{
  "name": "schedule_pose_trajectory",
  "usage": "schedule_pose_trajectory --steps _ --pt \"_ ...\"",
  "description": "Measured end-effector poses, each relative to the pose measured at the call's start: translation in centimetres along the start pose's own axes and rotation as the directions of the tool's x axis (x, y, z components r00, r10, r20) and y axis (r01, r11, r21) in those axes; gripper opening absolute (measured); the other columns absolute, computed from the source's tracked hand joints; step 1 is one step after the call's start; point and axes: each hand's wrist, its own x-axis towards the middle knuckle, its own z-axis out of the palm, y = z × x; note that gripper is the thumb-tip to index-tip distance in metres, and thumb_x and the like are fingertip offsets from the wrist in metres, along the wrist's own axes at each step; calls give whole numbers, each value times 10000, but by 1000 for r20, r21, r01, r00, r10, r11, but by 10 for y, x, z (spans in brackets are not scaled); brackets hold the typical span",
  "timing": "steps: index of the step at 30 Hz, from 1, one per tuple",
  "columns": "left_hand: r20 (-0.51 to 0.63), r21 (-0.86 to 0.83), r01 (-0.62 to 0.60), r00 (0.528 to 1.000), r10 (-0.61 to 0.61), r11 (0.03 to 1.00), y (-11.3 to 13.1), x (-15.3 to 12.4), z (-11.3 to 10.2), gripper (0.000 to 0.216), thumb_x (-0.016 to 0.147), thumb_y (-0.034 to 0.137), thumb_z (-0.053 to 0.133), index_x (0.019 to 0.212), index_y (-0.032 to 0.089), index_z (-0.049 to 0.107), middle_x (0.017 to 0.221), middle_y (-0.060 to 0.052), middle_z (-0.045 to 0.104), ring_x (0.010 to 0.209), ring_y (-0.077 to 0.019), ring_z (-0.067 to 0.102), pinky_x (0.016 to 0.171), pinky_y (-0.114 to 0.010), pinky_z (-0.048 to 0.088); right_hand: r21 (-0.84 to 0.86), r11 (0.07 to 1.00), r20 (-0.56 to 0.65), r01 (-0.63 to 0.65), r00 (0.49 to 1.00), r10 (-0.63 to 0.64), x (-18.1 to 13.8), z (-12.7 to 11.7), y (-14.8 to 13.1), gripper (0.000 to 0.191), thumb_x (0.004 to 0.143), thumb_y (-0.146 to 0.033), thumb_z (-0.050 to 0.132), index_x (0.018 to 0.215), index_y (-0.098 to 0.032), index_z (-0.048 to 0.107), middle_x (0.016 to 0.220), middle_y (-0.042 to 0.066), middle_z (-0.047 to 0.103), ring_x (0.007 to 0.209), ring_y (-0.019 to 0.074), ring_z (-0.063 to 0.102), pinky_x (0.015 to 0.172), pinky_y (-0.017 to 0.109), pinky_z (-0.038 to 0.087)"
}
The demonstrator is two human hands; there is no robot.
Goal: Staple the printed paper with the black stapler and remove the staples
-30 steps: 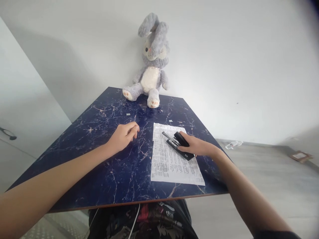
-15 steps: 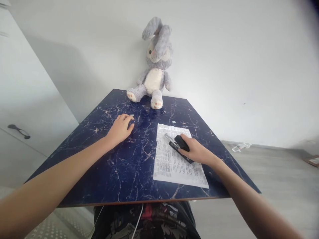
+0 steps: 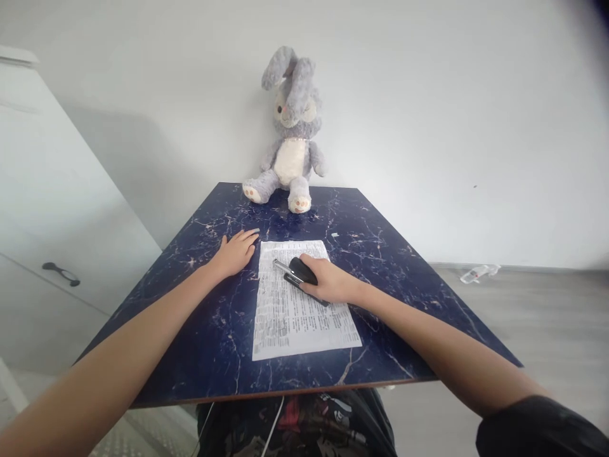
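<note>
My right hand (image 3: pixel 328 279) is wrapped round a black and silver stapler (image 3: pixel 303 269), whose jaws point to the far left. Beneath the stapler lies a sheet of printed paper (image 3: pixel 280 330), partly covered by it and by the hand. My left hand (image 3: pixel 236 252) rests flat on the table, fingers stretched forward, just left of the paper's upper corner. Its fingertips are at a small pale scrap (image 3: pixel 256 230). Another pale scrap (image 3: pixel 335 235) lies beyond the paper on the right.
A grey plush rabbit (image 3: pixel 291 158) sits at the far end of the dark blue marbled table (image 3: pixel 200 343), against the wall. White drawers with a black handle (image 3: pixel 61 273) stand on the left. Clear plastic packaging (image 3: pixel 479 273) lies on the floor at right.
The paper has slid left over the table, with the stapler and my right hand moving along with it. My left hand's fingers have straightened, and the camera view has shifted slightly.
</note>
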Motion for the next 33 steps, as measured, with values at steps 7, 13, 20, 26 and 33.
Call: schedule_pose_trajectory --steps 7,13,20,26,33 --pt "-154 32 -75 985 79 997 -1 2 -2 371 1003 182 426 1279 198 674 1227 -153 627 1155 -311 623 1046 -468 509 -6 1000 -69 0 998 -1 -9 1 1 197 902 -284 683 962 -215 509 917 58 695 722 189 581 639 291 382" --pt "-172 -16 -75 983 71 997 -6 3 -5 202 969 193 507 985 214 707 1073 -128 647 1008 -293 646 985 -450 533 -27 1000 -137 0 991 -4 -9 2 3 173 893 -279 685 911 -205 530 886 57 689 706 177 566 640 283 374" --pt "-228 -222 -182 965 130 958 36 -14 -22 144 1038 227 477 1070 225 618 1083 -99 695 1043 -283 625 953 -439 506 -10 1000 -146 21 989 -22 -9 4 7 167 891 -274 689 934 -199 547 882 55 688 723 183 582 652 287 378" --pt "-144 -293 -351 936 321 889 77 -34 -30 120 1072 221 475 1094 231 592 1108 -73 683 1087 -263 603 951 -420 458 -5 999 -148 37 988 -38 -8 5 10 169 892 -265 676 917 -206 520 868 43 672 714 175 564 656 292 371" --pt "-113 -163 -426 904 412 890 73 -25 -12 82 1077 183 495 1082 212 572 1126 -75 697 1102 -272 587 883 -397 410 -9 1000 -135 27 991 -28 -8 6 9 190 880 -252 676 905 -212 493 850 29 648 706 167 542 646 287 361"
